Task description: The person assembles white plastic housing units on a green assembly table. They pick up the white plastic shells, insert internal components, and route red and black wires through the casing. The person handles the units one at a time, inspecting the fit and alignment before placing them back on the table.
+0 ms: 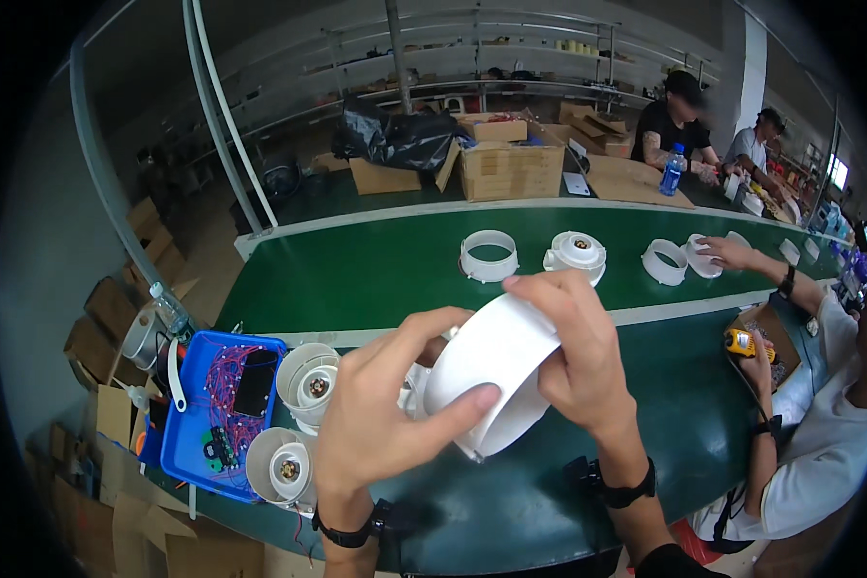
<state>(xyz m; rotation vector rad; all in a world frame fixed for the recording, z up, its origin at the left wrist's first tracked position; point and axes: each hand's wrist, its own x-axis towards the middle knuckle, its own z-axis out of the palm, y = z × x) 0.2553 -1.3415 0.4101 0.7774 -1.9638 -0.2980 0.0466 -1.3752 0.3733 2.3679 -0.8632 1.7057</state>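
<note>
Both my hands hold a wide white plastic ring (496,361) tilted above the green worktop. My left hand (380,409) grips its left side, with the thumb lying across the outer wall. Round the top and right side wraps my right hand (583,361); some of its fingers are hidden behind the ring. Beside my left wrist stand two white round housings, an upper one (294,371) and a lower one (265,472), each with a metal-centred hub. Another white part (414,385) is mostly hidden behind my left hand.
At left, a blue tray (185,419) holds red wires, a black phone (256,383) and a green circuit board (217,451). Across the green belt (376,260) sit a white ring (489,257) and a white housing (578,255). A co-worker at right holds a yellow tool (742,344).
</note>
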